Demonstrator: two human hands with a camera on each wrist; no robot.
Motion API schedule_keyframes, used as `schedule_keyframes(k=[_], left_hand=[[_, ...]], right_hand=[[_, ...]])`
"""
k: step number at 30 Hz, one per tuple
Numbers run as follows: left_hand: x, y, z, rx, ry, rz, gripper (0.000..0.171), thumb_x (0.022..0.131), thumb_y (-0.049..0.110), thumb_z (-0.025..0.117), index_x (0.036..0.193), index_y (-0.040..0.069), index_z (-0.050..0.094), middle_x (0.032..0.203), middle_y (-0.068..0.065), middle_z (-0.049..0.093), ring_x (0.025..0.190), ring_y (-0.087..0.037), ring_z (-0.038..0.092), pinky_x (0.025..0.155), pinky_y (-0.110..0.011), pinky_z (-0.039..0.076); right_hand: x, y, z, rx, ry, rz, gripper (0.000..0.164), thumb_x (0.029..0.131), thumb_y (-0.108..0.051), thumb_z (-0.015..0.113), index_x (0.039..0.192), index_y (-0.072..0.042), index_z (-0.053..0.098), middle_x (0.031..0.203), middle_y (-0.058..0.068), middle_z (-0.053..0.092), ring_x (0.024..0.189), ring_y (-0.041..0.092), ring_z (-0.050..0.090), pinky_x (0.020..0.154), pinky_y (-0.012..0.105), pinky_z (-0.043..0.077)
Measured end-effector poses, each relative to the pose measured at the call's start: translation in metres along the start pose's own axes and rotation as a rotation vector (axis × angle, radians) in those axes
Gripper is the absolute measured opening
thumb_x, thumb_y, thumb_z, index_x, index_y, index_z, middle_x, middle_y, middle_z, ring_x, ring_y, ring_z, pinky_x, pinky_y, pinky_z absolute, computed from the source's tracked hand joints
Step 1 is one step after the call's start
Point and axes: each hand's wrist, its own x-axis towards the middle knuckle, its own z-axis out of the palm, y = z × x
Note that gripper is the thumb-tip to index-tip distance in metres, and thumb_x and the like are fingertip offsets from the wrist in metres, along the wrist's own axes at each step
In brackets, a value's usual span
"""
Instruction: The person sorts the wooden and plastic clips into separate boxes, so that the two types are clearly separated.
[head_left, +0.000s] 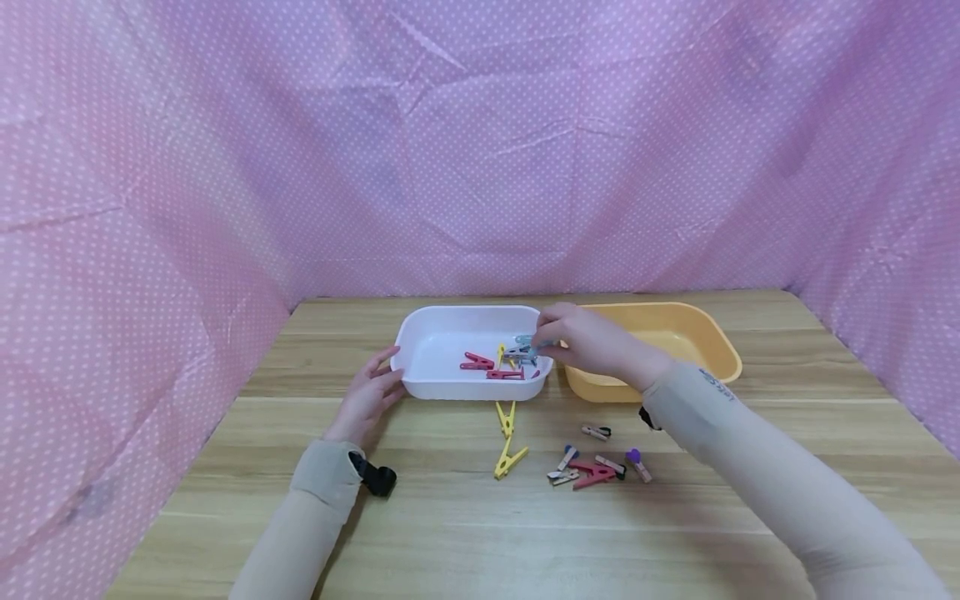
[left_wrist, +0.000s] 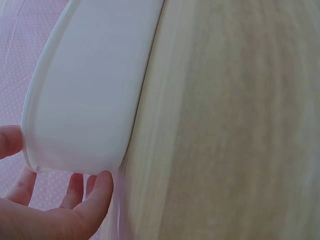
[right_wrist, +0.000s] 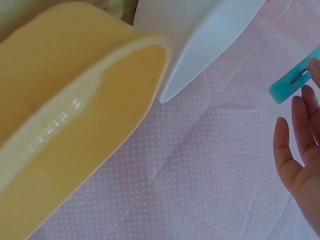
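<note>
Judged part done: pegs (head_left: pixel 483 362) lie in white tub (head_left: pixel 465 390), others (head_left: pixel 507 427) before it. Right hand (head_left: pixel 600 340) pinches blue peg (right_wrist: pixel 287 87) at its right end; left hand (head_left: pixel 365 404), unclenched, touches its left.

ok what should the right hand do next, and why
Probably let the right hand release the turquoise clothespin into the white basin: it pinches the clothespin at that basin's right end, where other plastic clothespins already lie.
</note>
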Motion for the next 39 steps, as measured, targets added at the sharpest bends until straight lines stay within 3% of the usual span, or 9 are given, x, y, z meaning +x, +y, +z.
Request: schedule_keyframes(k=[8, 24, 39], left_hand=[[-0.003, 0.0, 0.001, 0.006, 0.003, 0.006, 0.055, 0.097, 0.0, 0.044, 0.148, 0.014, 0.03, 0.147, -0.022, 0.029, 0.128, -0.032, 0.039, 0.112, -0.041, 0.033], [-0.007, -0.001, 0.001, 0.009, 0.019, -0.018, 0.053, 0.097, 0.002, 0.046, 0.147, 0.016, 0.033, 0.146, -0.019, 0.03, 0.129, -0.03, 0.039, 0.111, -0.041, 0.034], [-0.008, -0.002, 0.002, -0.015, 0.036, -0.03, 0.053, 0.097, 0.003, 0.047, 0.147, 0.017, 0.034, 0.147, -0.019, 0.029, 0.128, -0.03, 0.04, 0.112, -0.041, 0.033]], right_hand=[[0.015, 0.007, 0.001, -0.053, -0.038, 0.065, 0.008, 0.08, -0.008, 0.074, 0.088, -0.007, 0.073, 0.089, 0.005, 0.063, 0.083, 0.019, 0.058, 0.076, 0.031, 0.053], [0.031, 0.019, 0.016, 0.035, -0.121, 0.222, 0.01, 0.085, -0.009, 0.07, 0.094, -0.006, 0.073, 0.093, 0.005, 0.063, 0.088, 0.022, 0.059, 0.082, 0.034, 0.053], [0.056, 0.01, 0.041, 0.043, -0.153, 0.232, 0.012, 0.086, -0.011, 0.068, 0.096, -0.007, 0.073, 0.096, 0.005, 0.064, 0.091, 0.018, 0.061, 0.086, 0.029, 0.053]])
